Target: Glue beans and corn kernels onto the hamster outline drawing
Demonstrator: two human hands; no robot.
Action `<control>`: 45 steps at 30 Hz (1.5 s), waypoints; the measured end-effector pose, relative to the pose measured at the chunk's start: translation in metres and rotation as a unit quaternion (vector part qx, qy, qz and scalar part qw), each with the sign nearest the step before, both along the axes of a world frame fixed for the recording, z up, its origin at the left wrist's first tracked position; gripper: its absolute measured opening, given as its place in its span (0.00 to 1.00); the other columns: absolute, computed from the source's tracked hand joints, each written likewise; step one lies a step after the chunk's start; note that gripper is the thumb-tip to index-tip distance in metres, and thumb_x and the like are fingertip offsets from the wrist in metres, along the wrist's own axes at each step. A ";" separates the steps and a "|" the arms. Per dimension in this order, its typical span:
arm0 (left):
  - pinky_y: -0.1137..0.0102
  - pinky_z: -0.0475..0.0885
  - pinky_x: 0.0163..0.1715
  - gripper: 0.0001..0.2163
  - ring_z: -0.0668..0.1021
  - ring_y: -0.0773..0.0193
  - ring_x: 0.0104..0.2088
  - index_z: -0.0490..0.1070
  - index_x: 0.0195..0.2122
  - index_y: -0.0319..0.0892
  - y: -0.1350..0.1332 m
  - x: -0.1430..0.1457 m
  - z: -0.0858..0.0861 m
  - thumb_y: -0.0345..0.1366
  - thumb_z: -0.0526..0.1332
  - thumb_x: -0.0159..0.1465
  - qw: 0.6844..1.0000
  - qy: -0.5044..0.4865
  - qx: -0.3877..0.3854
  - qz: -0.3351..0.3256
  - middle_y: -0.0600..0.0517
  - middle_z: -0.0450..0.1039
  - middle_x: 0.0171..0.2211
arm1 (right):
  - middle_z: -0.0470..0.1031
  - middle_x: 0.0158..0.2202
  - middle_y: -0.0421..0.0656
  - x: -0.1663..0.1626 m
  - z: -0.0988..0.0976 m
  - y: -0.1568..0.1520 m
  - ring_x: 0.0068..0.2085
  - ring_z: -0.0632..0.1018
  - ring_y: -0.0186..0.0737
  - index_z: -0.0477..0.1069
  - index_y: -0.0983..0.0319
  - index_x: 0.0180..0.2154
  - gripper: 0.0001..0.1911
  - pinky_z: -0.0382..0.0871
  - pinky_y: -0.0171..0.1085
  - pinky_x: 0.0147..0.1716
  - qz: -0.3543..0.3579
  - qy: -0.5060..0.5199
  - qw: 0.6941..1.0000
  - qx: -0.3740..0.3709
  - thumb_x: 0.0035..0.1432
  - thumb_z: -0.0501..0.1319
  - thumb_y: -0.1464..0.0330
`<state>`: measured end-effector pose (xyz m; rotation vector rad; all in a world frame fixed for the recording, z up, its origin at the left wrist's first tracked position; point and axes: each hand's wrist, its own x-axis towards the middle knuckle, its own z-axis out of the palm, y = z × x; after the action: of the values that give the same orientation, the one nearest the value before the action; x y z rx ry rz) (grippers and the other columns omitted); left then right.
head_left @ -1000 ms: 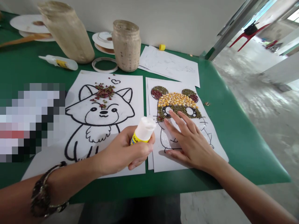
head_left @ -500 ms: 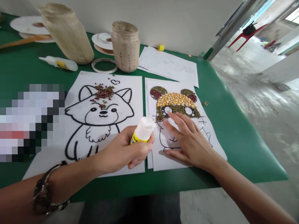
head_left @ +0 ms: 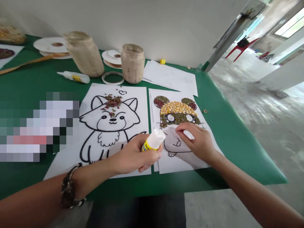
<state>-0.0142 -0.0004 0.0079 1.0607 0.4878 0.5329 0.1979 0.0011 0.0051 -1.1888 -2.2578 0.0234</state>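
Observation:
My left hand (head_left: pixel 140 155) is closed around a glue stick (head_left: pixel 153 141) with a yellow label; its white end points up. My right hand (head_left: pixel 199 139) is above the hamster drawing (head_left: pixel 173 163), thumb and forefinger pinched together. Whatever may be between those fingertips is too small to make out. Yellow corn kernels (head_left: pixel 178 108) cover the hamster's forehead, green beans (head_left: pixel 180 119) surround its eyes, and red and green beans fill the ears. To the left lies a fox drawing (head_left: pixel 133 145) with a loose heap of red and green beans (head_left: pixel 113 102) on its head.
Two cloudy jars (head_left: pixel 133 65) stand at the back, near white spools (head_left: pixel 51 45) and a tape ring (head_left: pixel 112 78). A glue bottle (head_left: pixel 76 77) lies on the left. More paper sheets (head_left: pixel 171 77) and a yellow cap (head_left: pixel 162 61) rest by the wall.
My right hand has lifted from spread fingers on the hamster's body into a pinch, shifting right. The glue stick stays in my left hand. The camera view has shifted slightly.

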 end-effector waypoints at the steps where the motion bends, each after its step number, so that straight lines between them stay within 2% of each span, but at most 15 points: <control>1: 0.81 0.53 0.10 0.06 0.56 0.78 0.10 0.58 0.19 0.41 0.000 0.000 0.001 0.30 0.55 0.50 1.000 0.002 0.008 -0.007 0.63 0.54 0.09 | 0.72 0.26 0.38 -0.004 0.004 0.003 0.27 0.73 0.30 0.65 0.61 0.32 0.04 0.66 0.29 0.26 -0.003 0.010 0.999 -0.033 0.57 0.53 0.74; 3: 0.81 0.54 0.10 0.06 0.56 0.78 0.10 0.58 0.18 0.41 -0.001 -0.001 0.001 0.30 0.55 0.50 1.000 -0.001 0.018 -0.018 0.63 0.54 0.09 | 0.70 0.22 0.36 -0.016 0.012 0.011 0.22 0.70 0.27 0.65 0.62 0.31 0.05 0.62 0.27 0.22 0.001 0.032 0.995 -0.091 0.58 0.52 0.72; 6: 0.81 0.55 0.10 0.06 0.57 0.78 0.10 0.59 0.19 0.41 -0.002 -0.002 0.001 0.30 0.55 0.50 0.999 -0.008 0.020 -0.033 0.63 0.54 0.10 | 0.67 0.21 0.35 -0.044 0.023 0.028 0.21 0.66 0.26 0.64 0.63 0.29 0.09 0.58 0.28 0.23 0.028 0.037 0.991 -0.126 0.60 0.49 0.70; 11: 0.81 0.55 0.10 0.05 0.57 0.78 0.10 0.59 0.20 0.40 -0.003 -0.003 0.001 0.30 0.56 0.49 0.999 -0.007 0.005 -0.043 0.63 0.54 0.11 | 0.62 0.20 0.36 -0.100 0.021 0.064 0.21 0.59 0.28 0.63 0.62 0.26 0.16 0.49 0.32 0.23 0.059 -0.059 0.986 -0.145 0.62 0.46 0.63; 13: 0.81 0.54 0.10 0.05 0.57 0.78 0.10 0.59 0.20 0.40 -0.003 -0.003 0.001 0.30 0.56 0.48 0.999 -0.008 0.002 -0.041 0.63 0.54 0.11 | 0.65 0.23 0.37 -0.117 0.015 0.077 0.24 0.62 0.29 0.65 0.62 0.28 0.16 0.50 0.32 0.24 0.088 -0.070 0.983 -0.143 0.62 0.47 0.62; 16: 0.81 0.54 0.09 0.05 0.57 0.78 0.11 0.59 0.20 0.40 -0.003 -0.002 0.001 0.30 0.56 0.48 0.999 -0.011 0.010 -0.034 0.63 0.54 0.10 | 0.70 0.33 0.40 -0.133 0.005 0.092 0.32 0.67 0.31 0.67 0.63 0.38 0.07 0.55 0.31 0.29 0.137 -0.064 0.977 -0.150 0.60 0.52 0.69; 19: 0.81 0.54 0.09 0.05 0.57 0.78 0.10 0.59 0.20 0.40 -0.003 -0.002 0.000 0.31 0.56 0.48 0.999 -0.011 0.012 -0.033 0.63 0.54 0.10 | 0.70 0.42 0.44 -0.140 -0.002 0.101 0.40 0.69 0.35 0.66 0.62 0.45 0.12 0.58 0.33 0.34 0.150 -0.097 0.967 -0.183 0.60 0.52 0.71; 24: 0.81 0.54 0.09 0.05 0.56 0.78 0.10 0.59 0.19 0.41 -0.002 -0.002 0.001 0.30 0.56 0.48 0.999 -0.006 0.010 -0.030 0.63 0.54 0.10 | 0.70 0.44 0.45 -0.146 -0.007 0.105 0.44 0.70 0.38 0.68 0.60 0.46 0.13 0.59 0.34 0.32 0.145 -0.128 0.964 -0.183 0.61 0.52 0.69; 30: 0.81 0.53 0.10 0.05 0.56 0.78 0.10 0.58 0.19 0.41 -0.001 -0.002 0.002 0.30 0.56 0.48 1.000 -0.007 0.013 -0.024 0.63 0.54 0.09 | 0.71 0.43 0.44 -0.152 -0.005 0.104 0.44 0.71 0.39 0.70 0.61 0.42 0.11 0.59 0.34 0.31 0.133 -0.122 0.969 -0.171 0.60 0.53 0.71; 38: 0.81 0.53 0.10 0.06 0.56 0.78 0.10 0.58 0.19 0.41 -0.003 -0.002 0.002 0.31 0.57 0.48 1.000 -0.004 0.007 -0.005 0.63 0.54 0.09 | 0.71 0.41 0.48 -0.160 0.007 0.101 0.40 0.72 0.41 0.70 0.66 0.36 0.10 0.58 0.35 0.29 0.107 -0.178 0.963 -0.174 0.60 0.50 0.73; 45: 0.80 0.53 0.10 0.07 0.56 0.77 0.10 0.58 0.19 0.41 -0.002 -0.002 0.000 0.33 0.58 0.50 1.000 -0.024 0.007 -0.004 0.63 0.54 0.09 | 0.69 0.39 0.47 -0.152 0.001 0.112 0.39 0.69 0.37 0.66 0.67 0.36 0.08 0.60 0.34 0.35 0.118 -0.136 0.969 -0.172 0.61 0.51 0.70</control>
<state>-0.0158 -0.0022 0.0076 1.0609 0.4385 0.5550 0.0460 0.1127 0.0065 -1.1391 -2.7096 0.3790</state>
